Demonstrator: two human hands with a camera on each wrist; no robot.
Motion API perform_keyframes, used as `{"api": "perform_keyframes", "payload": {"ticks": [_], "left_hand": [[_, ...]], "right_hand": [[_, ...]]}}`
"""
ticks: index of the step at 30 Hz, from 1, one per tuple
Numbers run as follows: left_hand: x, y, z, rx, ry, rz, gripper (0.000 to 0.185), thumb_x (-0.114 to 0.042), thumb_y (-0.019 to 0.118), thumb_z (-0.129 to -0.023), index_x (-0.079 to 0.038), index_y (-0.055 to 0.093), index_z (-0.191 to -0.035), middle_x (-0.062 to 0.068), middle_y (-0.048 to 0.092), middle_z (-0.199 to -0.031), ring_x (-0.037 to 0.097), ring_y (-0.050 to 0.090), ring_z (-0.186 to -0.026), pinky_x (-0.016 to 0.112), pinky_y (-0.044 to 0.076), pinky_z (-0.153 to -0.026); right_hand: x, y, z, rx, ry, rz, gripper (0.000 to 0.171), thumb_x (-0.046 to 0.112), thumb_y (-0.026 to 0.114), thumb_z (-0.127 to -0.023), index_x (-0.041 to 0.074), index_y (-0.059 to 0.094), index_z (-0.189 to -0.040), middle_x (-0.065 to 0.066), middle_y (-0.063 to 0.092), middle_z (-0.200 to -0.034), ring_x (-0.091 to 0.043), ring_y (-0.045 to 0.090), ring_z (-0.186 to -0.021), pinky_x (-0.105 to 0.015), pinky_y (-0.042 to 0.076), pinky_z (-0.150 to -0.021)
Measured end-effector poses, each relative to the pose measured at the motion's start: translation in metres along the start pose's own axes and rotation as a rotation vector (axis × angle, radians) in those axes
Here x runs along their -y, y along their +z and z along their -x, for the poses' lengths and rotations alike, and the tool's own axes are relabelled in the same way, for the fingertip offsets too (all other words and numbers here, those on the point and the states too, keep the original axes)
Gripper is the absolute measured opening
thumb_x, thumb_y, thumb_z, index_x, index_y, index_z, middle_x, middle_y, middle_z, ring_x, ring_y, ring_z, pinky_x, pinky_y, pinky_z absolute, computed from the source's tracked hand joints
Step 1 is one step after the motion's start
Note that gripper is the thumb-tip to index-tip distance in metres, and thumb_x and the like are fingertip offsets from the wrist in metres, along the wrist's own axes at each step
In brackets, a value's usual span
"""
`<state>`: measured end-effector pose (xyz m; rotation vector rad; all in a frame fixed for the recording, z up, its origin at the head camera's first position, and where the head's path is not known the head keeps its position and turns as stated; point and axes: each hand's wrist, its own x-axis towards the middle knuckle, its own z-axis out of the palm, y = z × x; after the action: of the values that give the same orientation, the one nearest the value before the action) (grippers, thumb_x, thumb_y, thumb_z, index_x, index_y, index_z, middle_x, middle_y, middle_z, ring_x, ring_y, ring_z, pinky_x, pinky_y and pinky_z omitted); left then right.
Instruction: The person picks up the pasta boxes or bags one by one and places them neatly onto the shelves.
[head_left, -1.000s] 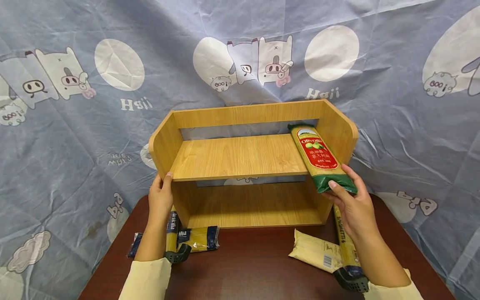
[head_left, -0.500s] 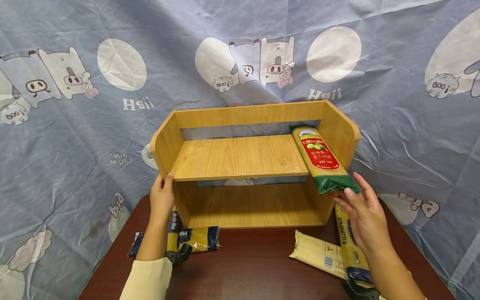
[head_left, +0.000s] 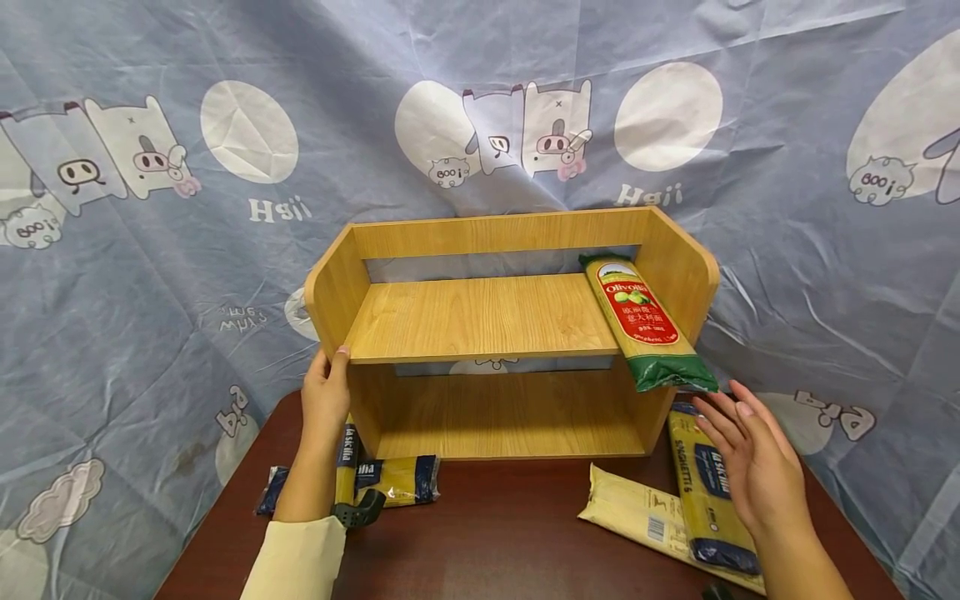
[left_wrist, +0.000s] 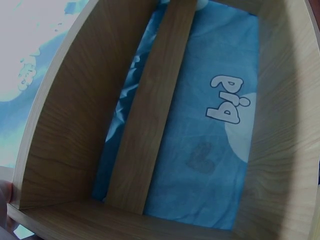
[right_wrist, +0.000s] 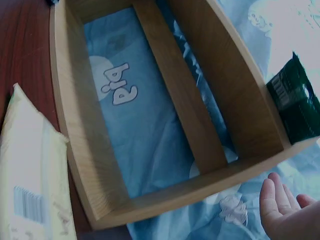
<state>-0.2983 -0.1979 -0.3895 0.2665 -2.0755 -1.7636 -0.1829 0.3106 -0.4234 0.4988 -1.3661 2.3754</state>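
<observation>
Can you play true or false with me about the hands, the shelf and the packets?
1. The left hand grips the light-brown wooden two-level shelf. True.
2. The yellow plastic pasta packet with a red label has a green end poking past the shelf's front edge. True.
3. The right hand is squeezing that packet. False: the right hand is open and apart from it.
4. The flat cream packet with a barcode lies inside the shelf. False: it lies on the dark red-brown table.
</observation>
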Motion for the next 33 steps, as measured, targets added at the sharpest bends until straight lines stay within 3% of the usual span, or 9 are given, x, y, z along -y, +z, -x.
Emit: {"api": "perform_keyframes", "payload": {"ticks": [5, 24, 29, 33], "left_hand": [[0.000, 0.000, 0.000, -0.004, 0.003, 0.007, 0.051, -0.046, 0.050, -0.104, -0.023, 0.051, -0.149, 0.016, 0.055, -0.146, 0.034, 0.051, -0.132, 0.053, 0.037, -0.115], [-0.001, 0.000, 0.002, 0.001, 0.000, -0.001, 0.052, -0.047, 0.049, -0.104, -0.023, 0.050, -0.150, 0.016, 0.053, -0.148, 0.036, 0.050, -0.134, 0.055, 0.037, -0.115], [0.000, 0.001, 0.001, -0.001, -0.004, 0.003, 0.051, -0.047, 0.049, -0.104, -0.023, 0.051, -0.149, 0.016, 0.054, -0.147, 0.036, 0.051, -0.133, 0.055, 0.037, -0.114], [0.000, 0.000, 0.001, -0.002, -0.014, -0.005, 0.051, -0.048, 0.049, -0.104, -0.025, 0.050, -0.149, 0.015, 0.054, -0.148, 0.036, 0.051, -0.134, 0.055, 0.037, -0.114]], "right_hand": [[-0.003, -0.014, 0.008, -0.044, 0.021, -0.024, 0.043, 0.005, 0.032, -0.110, 0.004, 0.026, -0.152, -0.005, 0.067, -0.134, -0.017, 0.067, -0.121, -0.026, 0.055, -0.096], [-0.017, -0.046, 0.034, -0.255, 0.116, 0.231, 0.056, 0.008, 0.046, -0.107, 0.004, 0.024, -0.158, 0.014, 0.068, -0.124, 0.001, 0.067, -0.112, -0.014, 0.053, -0.090], [-0.021, -0.052, 0.040, -0.348, 0.174, 0.372, 0.059, 0.012, 0.054, -0.105, 0.006, 0.029, -0.158, 0.018, 0.063, -0.122, 0.010, 0.063, -0.109, -0.007, 0.050, -0.087], [-0.024, -0.055, 0.042, -0.438, 0.294, 0.510, 0.064, 0.022, 0.060, -0.103, 0.014, 0.030, -0.159, 0.015, 0.057, -0.132, 0.014, 0.056, -0.111, -0.003, 0.046, -0.085]]}}
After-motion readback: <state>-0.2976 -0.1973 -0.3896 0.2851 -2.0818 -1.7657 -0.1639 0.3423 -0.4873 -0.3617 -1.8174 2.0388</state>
